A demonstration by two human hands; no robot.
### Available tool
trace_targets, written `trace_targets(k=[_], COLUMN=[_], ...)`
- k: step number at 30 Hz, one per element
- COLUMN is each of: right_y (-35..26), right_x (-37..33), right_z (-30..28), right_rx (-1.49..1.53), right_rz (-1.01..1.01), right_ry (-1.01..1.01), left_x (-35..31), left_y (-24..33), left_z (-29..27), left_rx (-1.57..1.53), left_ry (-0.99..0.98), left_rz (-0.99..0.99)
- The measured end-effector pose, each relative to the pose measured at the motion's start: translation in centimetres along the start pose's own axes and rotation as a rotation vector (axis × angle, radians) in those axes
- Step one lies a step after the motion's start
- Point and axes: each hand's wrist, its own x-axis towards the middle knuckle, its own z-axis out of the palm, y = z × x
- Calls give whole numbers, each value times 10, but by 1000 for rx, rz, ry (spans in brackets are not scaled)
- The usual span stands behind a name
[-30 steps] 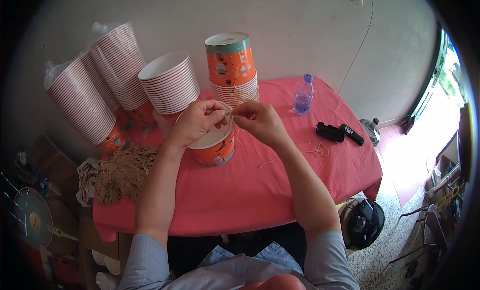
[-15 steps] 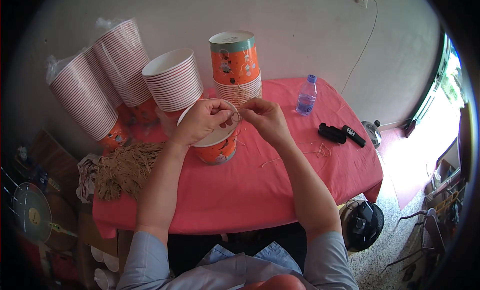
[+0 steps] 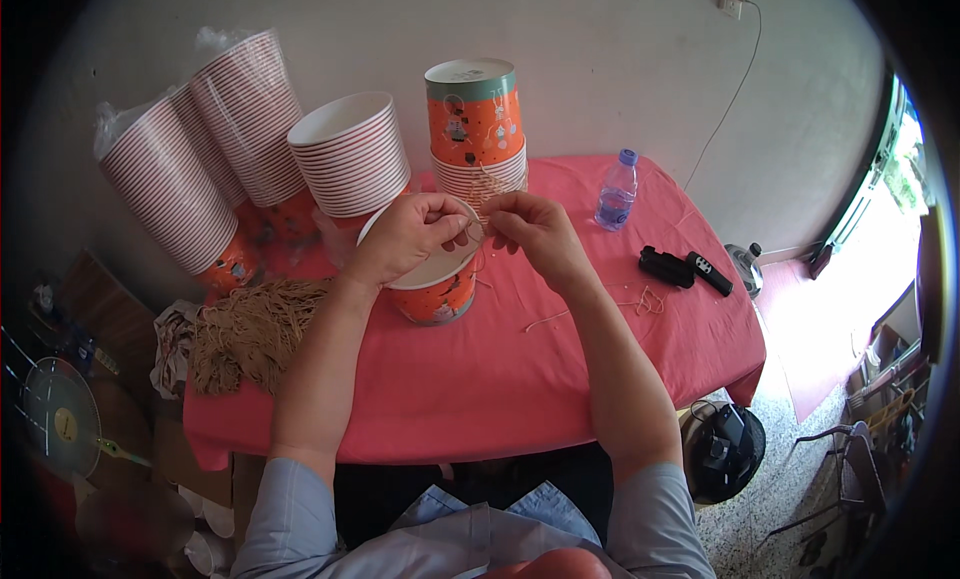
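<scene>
An orange printed paper bucket [image 3: 436, 303] with a white rim stands upright in front of me. Over its rim my left hand [image 3: 408, 241] pinches a thin tan string [image 3: 478, 229] between thumb and fingers. My right hand [image 3: 540, 237] pinches the same string close by, at the bucket's right side. Whether the string passes through the bucket's wall cannot be made out. Behind my hands rises a stack of upside-down buckets [image 3: 474, 121], with strings hanging at its right side. A heap of tan strings [image 3: 250, 337] lies left of my left forearm.
Tall wrapped stacks of paper buckets [image 3: 172, 184] and a shorter stack [image 3: 352, 159] lean at the back left. A water bottle [image 3: 616, 191], a black case [image 3: 666, 267], a black handheld device [image 3: 710, 274] and a loose string [image 3: 648, 301] occupy the red-covered table's [image 3: 470, 399] right side.
The view has shifted slightly. My right hand has turned a little and its fingers have moved slightly at the string; the left keeps its pinch.
</scene>
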Motion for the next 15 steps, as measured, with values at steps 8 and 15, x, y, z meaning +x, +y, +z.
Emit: trace_targets(k=[8, 15], right_y=[-5, -11], right_x=[1, -1], right_z=[-17, -14], right_rx=[-67, -113], right_rz=[72, 128], right_ry=[18, -31], left_x=[-2, -2], left_y=[5, 4], left_z=[2, 0], left_rx=[13, 31], left_ry=[1, 9], left_rz=[-14, -30])
